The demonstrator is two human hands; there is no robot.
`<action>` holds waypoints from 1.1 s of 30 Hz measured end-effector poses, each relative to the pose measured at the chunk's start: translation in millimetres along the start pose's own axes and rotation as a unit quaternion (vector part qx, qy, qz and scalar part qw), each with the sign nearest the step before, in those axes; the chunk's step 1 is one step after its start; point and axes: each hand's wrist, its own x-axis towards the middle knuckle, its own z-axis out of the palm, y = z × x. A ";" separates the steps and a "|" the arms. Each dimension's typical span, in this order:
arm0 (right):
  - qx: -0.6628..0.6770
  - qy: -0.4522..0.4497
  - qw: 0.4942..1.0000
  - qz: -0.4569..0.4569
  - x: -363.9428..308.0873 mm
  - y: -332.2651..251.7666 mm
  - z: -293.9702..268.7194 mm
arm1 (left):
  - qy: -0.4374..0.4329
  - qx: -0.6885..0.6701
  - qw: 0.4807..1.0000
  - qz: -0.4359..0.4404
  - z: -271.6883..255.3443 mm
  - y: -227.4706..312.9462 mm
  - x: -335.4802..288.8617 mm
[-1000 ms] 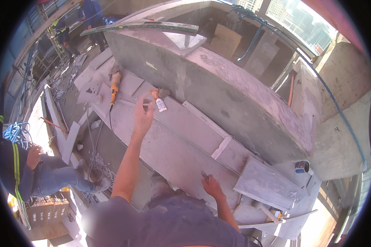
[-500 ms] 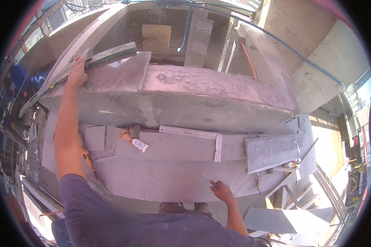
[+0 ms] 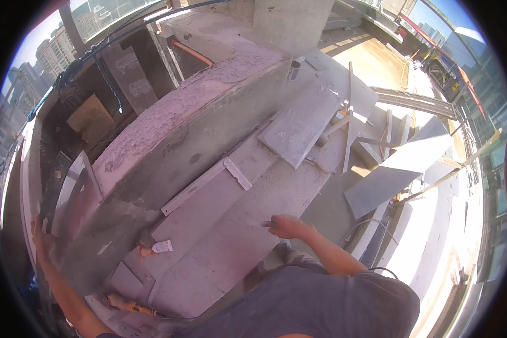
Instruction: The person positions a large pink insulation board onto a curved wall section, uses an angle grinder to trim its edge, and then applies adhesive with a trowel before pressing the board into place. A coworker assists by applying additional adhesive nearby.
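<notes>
At the far left, my left hand (image 3: 41, 241) grips a long dark spirit level (image 3: 54, 183), only partly visible along the end of the ledge. Beside the level a thin grey slab (image 3: 78, 188) lies on the ledge (image 3: 191, 101), whose top carries rough, wet-looking mortar farther along. My right hand (image 3: 288, 226) is closed, held over the grey boards in front of me. Something small and dark pokes out of its fingers, too small to name. A metal try square (image 3: 200, 186) lies on the boards between the ledge and my right hand.
A white-labelled tube (image 3: 162, 246) and an orange-and-black power tool (image 3: 130, 306) lie at the lower left. A mortar-smeared grey board (image 3: 301, 127) and a hammer (image 3: 335, 129) are farther right. Offcut slabs (image 3: 400, 169) lean at the right. A blue rope (image 3: 107, 84) hangs behind the ledge.
My view has swung to the right, so the ledge now runs diagonally and my left hand with the spirit level sits at the left rim. My right hand stays closed over the boards.
</notes>
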 end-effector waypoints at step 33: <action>0.066 0.565 0.816 -0.103 -250.7 315.4 -314.9 | 0.040 -0.020 0.798 0.601 -308.8 1074.2 -406.9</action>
